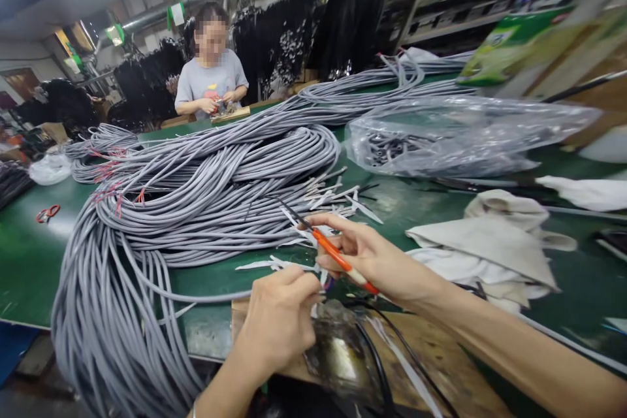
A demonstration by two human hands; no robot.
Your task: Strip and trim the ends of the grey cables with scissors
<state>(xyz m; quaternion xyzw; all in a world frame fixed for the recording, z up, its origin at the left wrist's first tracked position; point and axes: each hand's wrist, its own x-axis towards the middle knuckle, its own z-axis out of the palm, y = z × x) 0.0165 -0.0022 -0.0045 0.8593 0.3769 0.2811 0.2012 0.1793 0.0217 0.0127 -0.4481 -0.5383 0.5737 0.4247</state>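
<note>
My right hand (355, 255) holds tweezers (340, 260) with orange and white grips, their dark tips pointing up and to the left. Just left of it, my left hand (287, 310) is closed around the end of a grey cable (210, 299); its fingertips are partly hidden. Both hands are above a wooden board (431, 346) with a worn, shiny dark fixture (343, 346) on it. Beyond my hands, stripped cable ends with white strips (326, 199) lie at the end of a large bundle of grey cables (206, 170).
A green table (29, 261) carries red-handled scissors (48, 213) at left. A clear plastic bag (455, 134) and pale cloths (490, 241) lie at right. Across the table a person (211, 72) works with both hands. Cables hang over the front edge.
</note>
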